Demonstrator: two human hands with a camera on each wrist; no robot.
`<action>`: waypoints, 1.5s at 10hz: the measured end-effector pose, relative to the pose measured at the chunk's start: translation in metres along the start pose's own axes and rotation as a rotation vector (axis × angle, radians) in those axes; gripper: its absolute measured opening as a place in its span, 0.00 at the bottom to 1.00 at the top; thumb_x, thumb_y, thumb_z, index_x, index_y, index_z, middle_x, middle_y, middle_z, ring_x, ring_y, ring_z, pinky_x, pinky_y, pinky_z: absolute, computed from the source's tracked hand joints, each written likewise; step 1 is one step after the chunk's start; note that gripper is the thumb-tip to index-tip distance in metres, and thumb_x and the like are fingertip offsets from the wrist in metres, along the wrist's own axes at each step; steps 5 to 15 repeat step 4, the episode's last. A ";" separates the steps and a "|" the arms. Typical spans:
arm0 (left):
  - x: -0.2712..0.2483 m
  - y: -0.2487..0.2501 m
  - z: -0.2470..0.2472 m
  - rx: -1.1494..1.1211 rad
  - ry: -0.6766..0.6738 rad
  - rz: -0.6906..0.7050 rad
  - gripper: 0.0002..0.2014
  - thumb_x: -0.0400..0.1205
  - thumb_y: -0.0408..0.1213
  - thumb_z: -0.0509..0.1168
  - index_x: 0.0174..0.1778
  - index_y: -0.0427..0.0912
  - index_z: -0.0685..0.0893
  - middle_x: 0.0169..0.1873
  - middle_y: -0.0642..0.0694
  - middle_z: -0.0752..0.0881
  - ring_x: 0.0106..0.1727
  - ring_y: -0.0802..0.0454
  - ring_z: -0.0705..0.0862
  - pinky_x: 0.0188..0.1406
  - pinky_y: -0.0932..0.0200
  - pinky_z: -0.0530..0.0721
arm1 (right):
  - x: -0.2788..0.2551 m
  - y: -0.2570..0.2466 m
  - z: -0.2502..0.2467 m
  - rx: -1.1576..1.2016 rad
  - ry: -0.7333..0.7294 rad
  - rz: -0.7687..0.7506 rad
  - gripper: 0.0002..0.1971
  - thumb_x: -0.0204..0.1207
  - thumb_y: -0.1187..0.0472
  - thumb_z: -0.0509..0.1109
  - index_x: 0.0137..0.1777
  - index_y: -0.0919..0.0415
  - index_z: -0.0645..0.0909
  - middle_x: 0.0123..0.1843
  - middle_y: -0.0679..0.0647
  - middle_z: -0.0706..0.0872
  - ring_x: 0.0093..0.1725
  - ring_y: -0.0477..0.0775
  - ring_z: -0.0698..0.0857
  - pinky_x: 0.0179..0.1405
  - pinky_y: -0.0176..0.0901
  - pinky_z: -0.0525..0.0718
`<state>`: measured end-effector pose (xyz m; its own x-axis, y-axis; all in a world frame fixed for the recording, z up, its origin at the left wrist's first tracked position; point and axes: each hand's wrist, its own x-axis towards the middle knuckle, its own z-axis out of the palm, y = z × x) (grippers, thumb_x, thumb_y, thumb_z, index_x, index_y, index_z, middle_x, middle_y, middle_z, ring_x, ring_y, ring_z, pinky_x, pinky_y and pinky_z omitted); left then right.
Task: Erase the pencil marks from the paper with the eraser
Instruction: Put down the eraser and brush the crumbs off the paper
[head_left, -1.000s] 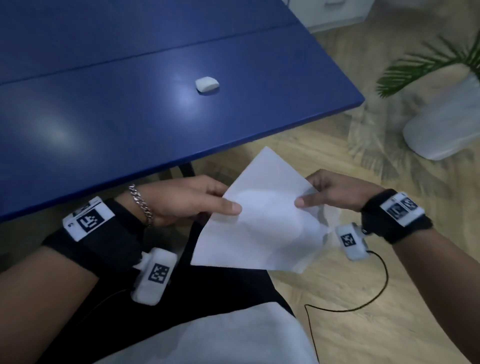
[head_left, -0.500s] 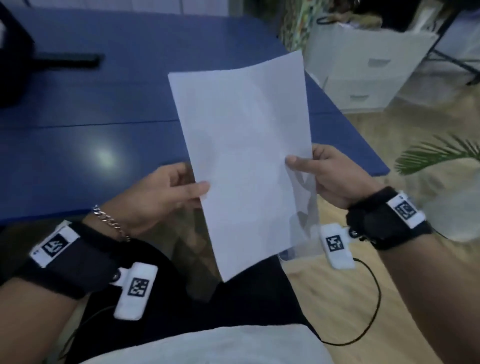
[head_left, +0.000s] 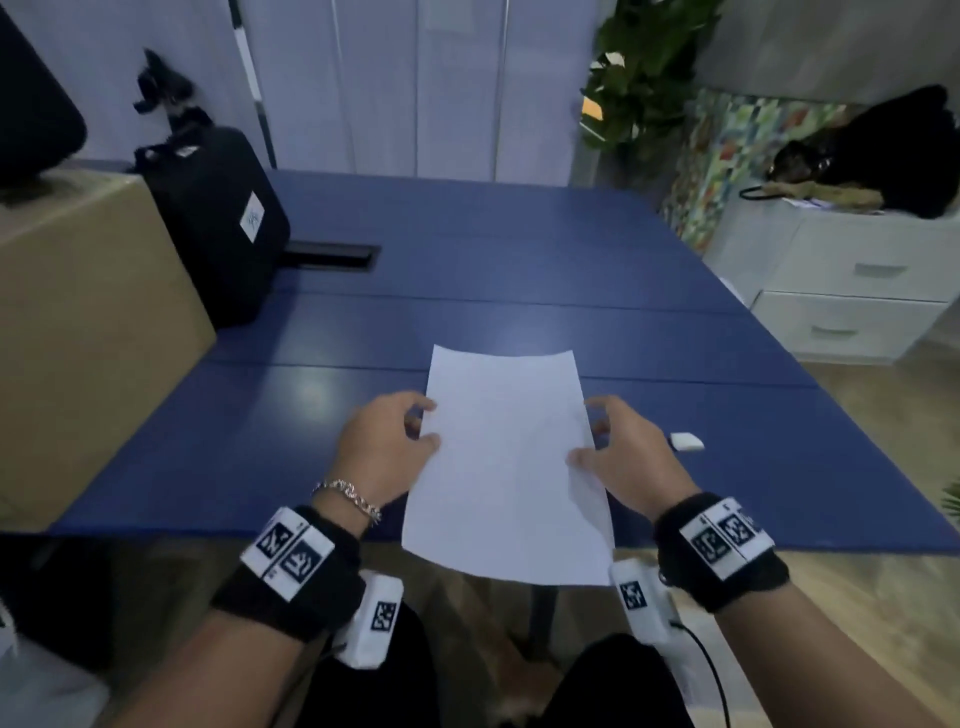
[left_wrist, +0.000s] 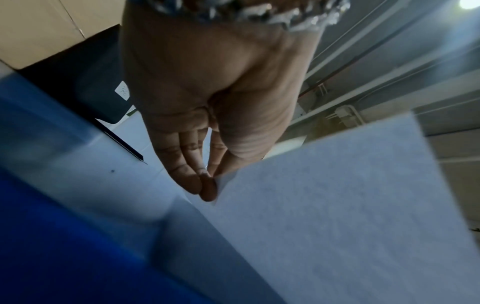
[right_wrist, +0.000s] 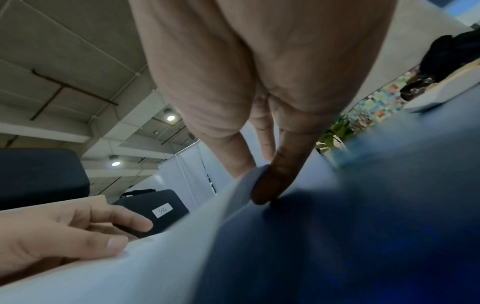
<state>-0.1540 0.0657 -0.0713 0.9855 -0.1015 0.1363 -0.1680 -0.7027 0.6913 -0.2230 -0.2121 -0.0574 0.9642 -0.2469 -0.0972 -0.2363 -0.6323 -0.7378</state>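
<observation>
The black bag (right_wrist: 153, 211) has a white tag that reads "346". The paper (head_left: 506, 467) sits long way, pointing away from the person, its near end hanging off the blue counter (head_left: 675, 338). The left hand (head_left: 382, 447) pinches its left edge; the right hand (head_left: 631, 457) pinches its right edge. The white eraser (head_left: 685, 441) lies on the counter just right of the right hand.

Sheet brought from the lap to the blue counter

The white rectangular sheet of paper (head_left: 506, 462), a second ago held over the lap and then raised upright before the camera, now lies mostly flat over the blue counter (head_left: 519, 270), near edge overhanging; the left hand (head_left: 382, 447) and right hand (head_left: 631, 457) (each pinching a side edge) have come forward with it.
</observation>
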 end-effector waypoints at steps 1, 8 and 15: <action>0.014 0.000 0.004 0.045 -0.039 -0.017 0.16 0.76 0.40 0.79 0.60 0.52 0.91 0.44 0.63 0.87 0.47 0.59 0.88 0.56 0.60 0.84 | 0.015 -0.007 -0.007 -0.085 -0.031 -0.011 0.27 0.80 0.59 0.77 0.78 0.51 0.76 0.65 0.47 0.84 0.56 0.43 0.83 0.42 0.26 0.76; 0.037 -0.009 -0.004 -0.039 -0.190 -0.092 0.13 0.71 0.62 0.78 0.50 0.71 0.88 0.47 0.65 0.89 0.44 0.68 0.86 0.48 0.68 0.81 | 0.022 -0.026 -0.044 -0.349 -0.244 -0.017 0.35 0.74 0.26 0.69 0.79 0.30 0.67 0.76 0.23 0.66 0.76 0.32 0.72 0.71 0.31 0.73; 0.037 -0.009 -0.004 -0.039 -0.190 -0.092 0.13 0.71 0.62 0.78 0.50 0.71 0.88 0.47 0.65 0.89 0.44 0.68 0.86 0.48 0.68 0.81 | 0.022 -0.026 -0.044 -0.349 -0.244 -0.017 0.35 0.74 0.26 0.69 0.79 0.30 0.67 0.76 0.23 0.66 0.76 0.32 0.72 0.71 0.31 0.73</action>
